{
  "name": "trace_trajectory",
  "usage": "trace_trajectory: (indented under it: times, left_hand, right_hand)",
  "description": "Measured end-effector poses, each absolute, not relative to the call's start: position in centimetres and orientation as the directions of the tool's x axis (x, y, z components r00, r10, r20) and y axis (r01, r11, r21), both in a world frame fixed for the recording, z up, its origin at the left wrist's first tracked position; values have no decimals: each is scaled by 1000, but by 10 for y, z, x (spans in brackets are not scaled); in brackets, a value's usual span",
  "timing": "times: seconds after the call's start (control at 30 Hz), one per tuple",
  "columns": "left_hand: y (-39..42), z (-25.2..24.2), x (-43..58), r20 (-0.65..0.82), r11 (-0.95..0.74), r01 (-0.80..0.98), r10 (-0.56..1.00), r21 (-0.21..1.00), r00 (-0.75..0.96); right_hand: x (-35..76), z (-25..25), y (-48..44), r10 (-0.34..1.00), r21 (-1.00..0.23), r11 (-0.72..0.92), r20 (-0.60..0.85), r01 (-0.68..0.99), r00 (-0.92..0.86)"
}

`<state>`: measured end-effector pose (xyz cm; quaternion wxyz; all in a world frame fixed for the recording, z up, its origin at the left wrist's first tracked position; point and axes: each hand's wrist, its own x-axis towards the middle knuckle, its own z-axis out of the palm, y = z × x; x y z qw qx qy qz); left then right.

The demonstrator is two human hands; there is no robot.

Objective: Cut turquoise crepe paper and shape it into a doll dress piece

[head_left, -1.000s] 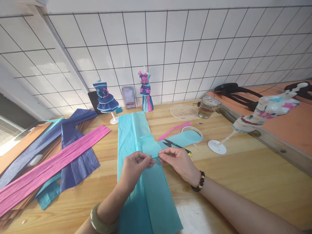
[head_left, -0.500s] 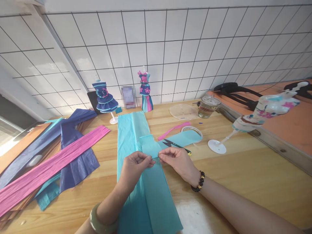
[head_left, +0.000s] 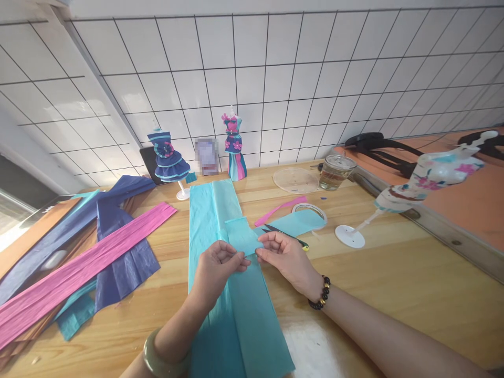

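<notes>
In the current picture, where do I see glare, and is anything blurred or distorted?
Head view: white glare on the wooden table, beside the turquoise sheet; head view: washed-out light at the left edge; head view: mosaic blur over an upright rectangle; head view: left hand and right hand fairly sharp; head view: the right-side mannequin leans, perhaps from lens stretch.

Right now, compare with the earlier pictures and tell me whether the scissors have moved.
No. Against the tape roll, the visible parts of the scissors keep the same place and angle; the right hand hides their middle.
</notes>
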<state>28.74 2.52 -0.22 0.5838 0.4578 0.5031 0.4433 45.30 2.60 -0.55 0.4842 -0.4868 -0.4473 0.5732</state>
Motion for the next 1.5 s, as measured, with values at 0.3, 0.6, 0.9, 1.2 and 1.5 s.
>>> trace_trajectory:
  times: [0.3, 0.6, 0.9, 1.2, 1.5]
  left_hand:
    - [27, -3, 285, -168, 180, -77, 975, 981, 143]
    - [25, -1, 284, -136, 153, -75, 971, 985, 196]
    - [21, 3, 285, -131, 161, -89, 950, 983, 282]
    - [22, -5, 287, -159, 164, -1, 959, 987, 235]
    - [22, 1, 289, -151, 152, 13, 964, 988, 220]
  right_hand:
    - [454, -8, 28, 988, -977, -146, -136, -155, -73]
    - [456, -10, 29, 991, -980, -124, -115, -155, -68]
    - [453, -12, 27, 991, -986, -102, -91, -130, -94]
    - [450, -9, 23, 990, -995, -89, -82, -48, -118]
    - [449, -8, 21, 980, -986, -119, -98, -113, -172]
